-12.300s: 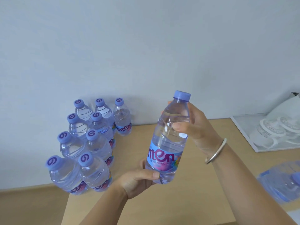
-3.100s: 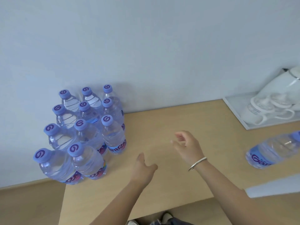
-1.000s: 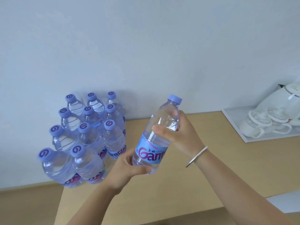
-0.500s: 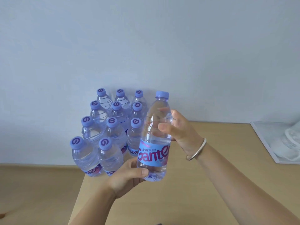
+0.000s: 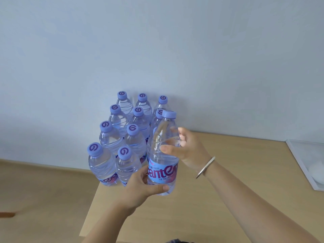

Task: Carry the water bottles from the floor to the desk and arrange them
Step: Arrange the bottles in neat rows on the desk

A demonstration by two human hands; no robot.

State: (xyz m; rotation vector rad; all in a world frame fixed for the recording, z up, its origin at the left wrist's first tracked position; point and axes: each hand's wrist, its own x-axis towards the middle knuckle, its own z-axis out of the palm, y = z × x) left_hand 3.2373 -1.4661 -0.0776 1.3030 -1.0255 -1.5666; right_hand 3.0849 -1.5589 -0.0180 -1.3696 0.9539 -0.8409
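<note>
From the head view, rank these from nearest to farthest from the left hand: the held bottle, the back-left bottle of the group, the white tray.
1. Held bottle: gripped at its base by the left hand.
2. Back-left bottle: by the wall, beyond the hand and to its left.
3. White tray: far right edge of the desk.

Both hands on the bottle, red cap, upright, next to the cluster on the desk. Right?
Not quite: the cap is light purple, not red, as the head view shows. The rest holds: left hand grips the bottle near its base, right hand holds its upper part, upright, next to the cluster on the desk.
</note>
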